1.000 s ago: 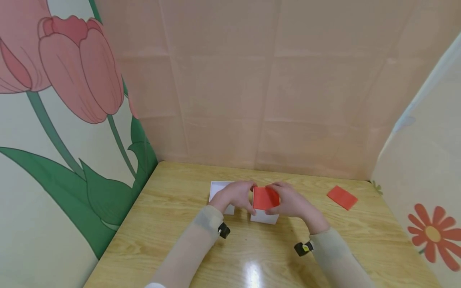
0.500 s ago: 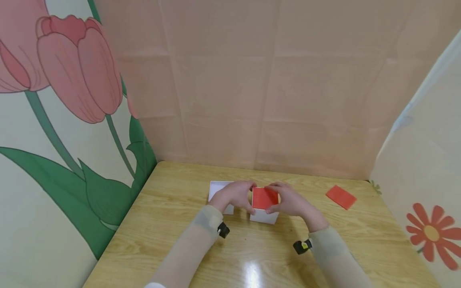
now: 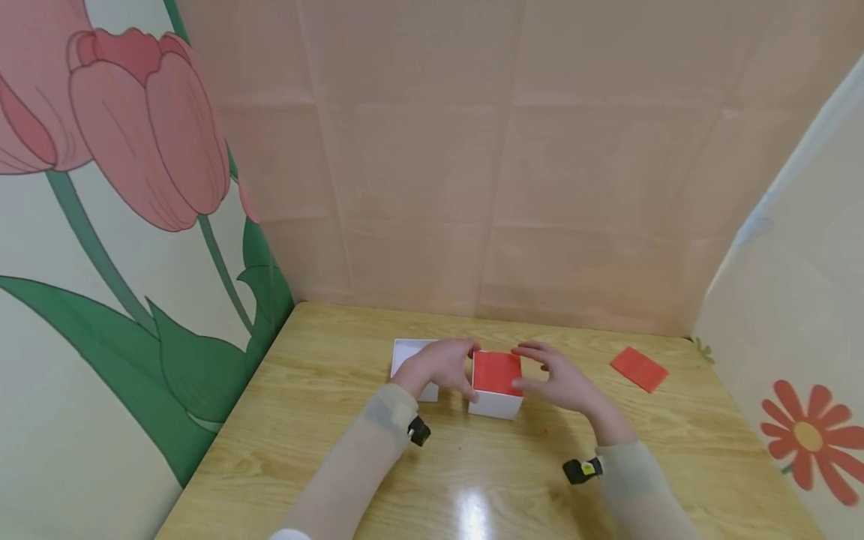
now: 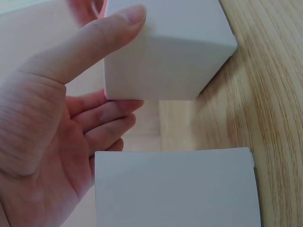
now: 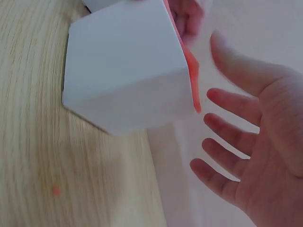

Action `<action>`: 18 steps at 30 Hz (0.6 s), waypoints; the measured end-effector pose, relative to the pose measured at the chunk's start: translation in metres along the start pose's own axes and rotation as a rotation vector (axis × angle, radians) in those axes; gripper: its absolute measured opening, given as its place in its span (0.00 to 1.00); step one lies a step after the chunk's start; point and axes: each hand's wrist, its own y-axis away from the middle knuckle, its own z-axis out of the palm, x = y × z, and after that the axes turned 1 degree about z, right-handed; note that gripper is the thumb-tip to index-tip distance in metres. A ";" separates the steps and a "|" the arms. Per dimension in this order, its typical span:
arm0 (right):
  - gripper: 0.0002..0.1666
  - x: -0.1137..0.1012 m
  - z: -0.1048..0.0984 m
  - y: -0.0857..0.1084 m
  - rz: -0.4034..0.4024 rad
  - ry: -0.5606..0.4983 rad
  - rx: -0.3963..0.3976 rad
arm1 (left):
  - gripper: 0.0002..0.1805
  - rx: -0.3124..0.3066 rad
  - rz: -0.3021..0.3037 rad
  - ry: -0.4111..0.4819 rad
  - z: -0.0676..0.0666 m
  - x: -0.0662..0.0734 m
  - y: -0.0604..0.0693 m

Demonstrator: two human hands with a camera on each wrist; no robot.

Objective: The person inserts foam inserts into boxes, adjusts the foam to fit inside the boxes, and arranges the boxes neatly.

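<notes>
A white box (image 3: 495, 406) stands on the table with a thin red sheet (image 3: 497, 373) across its top. My left hand (image 3: 442, 364) holds this box at its left side; in the left wrist view the thumb lies on one white face (image 4: 161, 66) and the fingers reach to another side. To the right, my right hand (image 3: 560, 382) has its fingers spread and grips nothing. The right wrist view shows those fingers (image 5: 232, 130) apart from the box, beside the red sheet's slightly raised edge (image 5: 194, 82).
Left of the covered box is a second white box (image 3: 413, 350), partly hidden behind my left hand. A flat red piece (image 3: 640, 369) lies at the table's right. The wooden table (image 3: 337, 330) meets a beige cloth wall (image 3: 405, 187) at the back.
My right hand has let go of the red sheet and drawn off to the right. The sheet has settled lower on the white box. My left hand stays in place.
</notes>
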 end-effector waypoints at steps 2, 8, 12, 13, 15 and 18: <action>0.44 0.005 -0.001 0.004 -0.017 0.013 0.033 | 0.54 -0.002 -0.002 -0.001 0.000 0.000 0.000; 0.43 0.008 -0.001 0.009 -0.011 0.036 0.023 | 0.54 -0.005 -0.005 -0.009 -0.001 0.001 0.000; 0.42 0.002 0.000 0.009 0.023 0.043 0.010 | 0.54 -0.004 0.000 -0.012 0.000 0.002 0.000; 0.42 0.001 0.000 0.009 0.035 0.048 0.012 | 0.54 -0.004 0.001 -0.012 0.000 0.002 0.000; 0.41 -0.002 0.000 0.008 0.053 0.062 0.009 | 0.54 -0.004 0.002 -0.015 0.001 0.002 0.000; 0.42 -0.006 -0.001 0.005 0.072 0.096 0.004 | 0.54 -0.005 0.003 -0.018 0.000 0.002 0.000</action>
